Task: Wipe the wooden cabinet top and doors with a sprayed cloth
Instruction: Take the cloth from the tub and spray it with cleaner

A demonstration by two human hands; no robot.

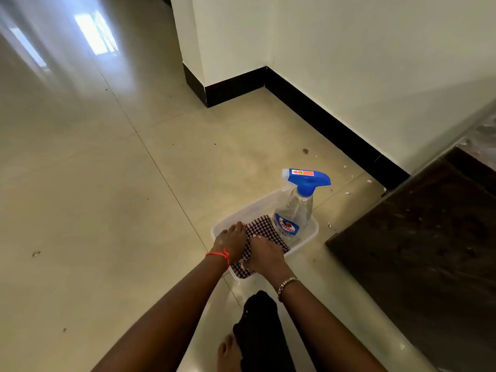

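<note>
A clear plastic tub [308,238] sits on the tiled floor. Inside it lies a dark red and white checked cloth [264,229] and a clear spray bottle [295,210] with a blue trigger head stands at the tub's far end. My left hand [230,241], with a red thread on the wrist, rests on the cloth's left side. Gripping the cloth's near part is my right hand [264,255], with a metal bracelet on the wrist. The dark wooden cabinet top [429,251] is at the right, close to the tub.
A cream wall with a black skirting board [335,124] runs behind the tub and turns a corner. Small bits of debris lie along the skirting. My bare foot [228,353] and dark clothing show at the bottom edge. Glossy floor tiles [94,210] stretch to the left.
</note>
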